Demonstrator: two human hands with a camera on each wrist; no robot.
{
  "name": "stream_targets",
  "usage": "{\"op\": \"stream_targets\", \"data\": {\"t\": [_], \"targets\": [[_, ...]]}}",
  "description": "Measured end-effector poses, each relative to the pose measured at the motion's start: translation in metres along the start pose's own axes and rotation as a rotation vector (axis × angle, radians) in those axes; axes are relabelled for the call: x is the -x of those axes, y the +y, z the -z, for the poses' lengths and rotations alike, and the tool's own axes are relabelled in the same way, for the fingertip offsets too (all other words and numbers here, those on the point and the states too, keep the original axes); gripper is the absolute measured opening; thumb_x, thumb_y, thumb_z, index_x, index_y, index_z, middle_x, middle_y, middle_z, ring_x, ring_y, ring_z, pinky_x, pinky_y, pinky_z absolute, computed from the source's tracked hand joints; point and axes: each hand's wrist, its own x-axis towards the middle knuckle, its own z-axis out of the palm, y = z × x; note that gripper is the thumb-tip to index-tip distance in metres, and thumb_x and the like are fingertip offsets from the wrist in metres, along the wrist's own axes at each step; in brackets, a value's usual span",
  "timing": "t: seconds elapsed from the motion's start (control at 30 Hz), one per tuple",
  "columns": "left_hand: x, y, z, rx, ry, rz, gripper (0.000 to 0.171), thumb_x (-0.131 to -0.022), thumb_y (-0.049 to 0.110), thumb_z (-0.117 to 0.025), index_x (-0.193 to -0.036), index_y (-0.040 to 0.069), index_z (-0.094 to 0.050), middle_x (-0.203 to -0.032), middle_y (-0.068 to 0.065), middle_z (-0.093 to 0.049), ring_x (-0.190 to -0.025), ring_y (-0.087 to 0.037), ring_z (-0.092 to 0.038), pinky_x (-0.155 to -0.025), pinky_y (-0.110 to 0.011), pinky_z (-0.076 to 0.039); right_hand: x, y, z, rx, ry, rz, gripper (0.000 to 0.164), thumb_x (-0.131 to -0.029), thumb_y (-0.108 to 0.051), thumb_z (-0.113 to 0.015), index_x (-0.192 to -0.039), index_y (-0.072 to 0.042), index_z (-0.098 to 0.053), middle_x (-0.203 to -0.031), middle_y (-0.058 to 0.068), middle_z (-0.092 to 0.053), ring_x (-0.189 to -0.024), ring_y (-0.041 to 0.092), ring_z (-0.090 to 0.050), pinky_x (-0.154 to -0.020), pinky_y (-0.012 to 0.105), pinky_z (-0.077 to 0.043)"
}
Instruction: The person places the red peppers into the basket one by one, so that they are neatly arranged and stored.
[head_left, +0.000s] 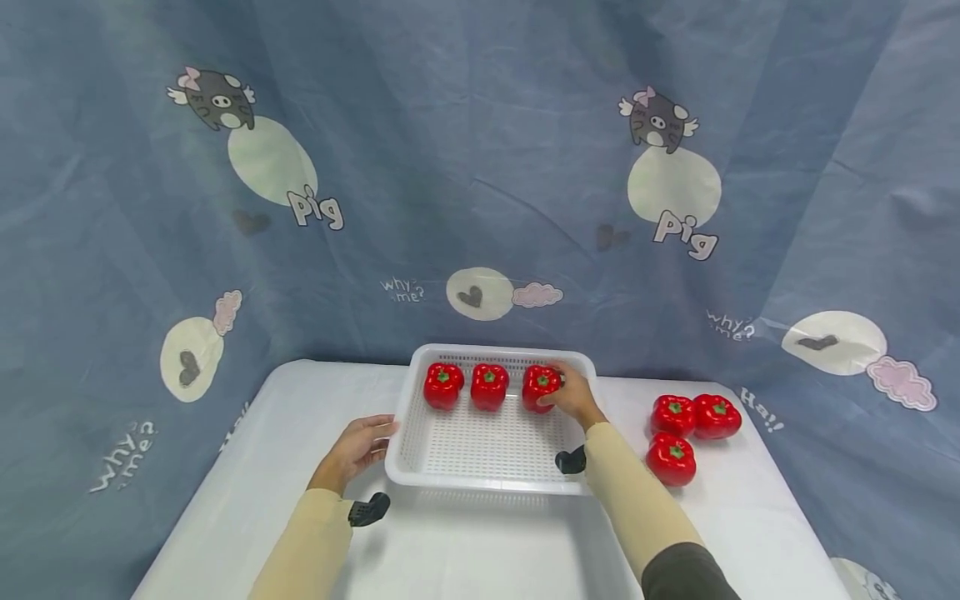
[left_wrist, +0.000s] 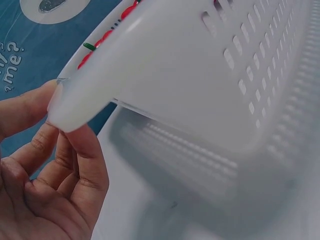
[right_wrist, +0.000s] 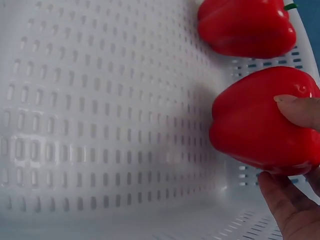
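Pinching basket rim with left hand; holding red pepper in right hand: probably light, stiff, slippery; best gripped across shoulders.

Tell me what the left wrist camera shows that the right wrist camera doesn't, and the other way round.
Only the left wrist view shows the left hand, pinching the rim of the white basket, and the basket's outer wall. Only the right wrist view shows the right hand, gripping a red pepper, and the slotted floor inside. Both show red on peppers in the basket, and some blue cloth.
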Motion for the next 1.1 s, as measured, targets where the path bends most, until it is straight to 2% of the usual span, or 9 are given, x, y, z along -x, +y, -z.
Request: {"op": "stream_targets", "data": {"t": [0.13, 0.33, 0.6, 0.93, 1.1], "targets": [[0.001, 0.0, -0.001, -0.002, 0.007, 0.002, 0.044, -0.092, 0.017, -0.065, -0.13, -0.004, -0.054, -0.114, -0.013, -0.065, -0.088, -0.018, -0.063, -0.071, -0.025, -0.053, -0.001, 0.002, -0.003, 0.001, 0.004, 0.006, 0.073, -0.072, 0.002, -0.08, -0.136, -0.002, -0.046, -0.138, 0.022, -0.047, -0.126, 0.042, -0.044, -0.103, 0.056, -0.038], [0.003, 0.001, -0.001, -0.001, 0.002, -0.002, 0.045, -0.093, 0.018, -0.064, -0.131, -0.004, -0.053, -0.119, -0.015, -0.063, -0.09, -0.018, -0.063, -0.072, -0.024, -0.052, -0.001, -0.002, -0.007, -0.013, 0.001, -0.019, 0.072, -0.073, -0.001, -0.08, -0.137, -0.005, -0.047, -0.138, 0.019, -0.048, -0.128, 0.04, -0.043, -0.104, 0.056, -0.036], [0.001, 0.0, -0.001, 0.016, -0.004, -0.004, 0.046, -0.093, 0.017, -0.064, -0.132, -0.004, -0.052, -0.116, -0.013, -0.064, -0.089, -0.017, -0.063, -0.073, -0.025, -0.054, -0.003, -0.002, -0.007, -0.012, -0.014, -0.016, 0.074, -0.072, 0.004, -0.079, -0.138, -0.004, -0.046, -0.138, 0.021, -0.048, -0.127, 0.04, -0.045, -0.105, 0.054, -0.036], [0.0, 0.0, -0.001, 0.004, -0.003, 0.006, 0.048, -0.092, 0.019, -0.066, -0.132, -0.004, -0.052, -0.124, -0.018, -0.06, -0.092, -0.019, -0.063, -0.075, -0.027, -0.054, 0.005, -0.006, 0.0, -0.04, -0.016, -0.009, 0.078, -0.074, 0.002, -0.077, -0.142, -0.004, -0.039, -0.139, 0.023, -0.044, -0.126, 0.041, -0.044, -0.103, 0.054, -0.039], [0.001, 0.001, -0.002, 0.005, -0.004, 0.012, 0.049, -0.091, 0.019, -0.067, -0.133, -0.004, -0.051, -0.122, -0.017, -0.061, -0.092, -0.019, -0.062, -0.075, -0.026, -0.054, 0.01, -0.009, 0.007, -0.072, -0.009, -0.033, 0.08, -0.074, -0.001, -0.078, -0.144, -0.007, -0.038, -0.143, 0.022, -0.04, -0.131, 0.042, -0.039, -0.103, 0.056, -0.038]]}}
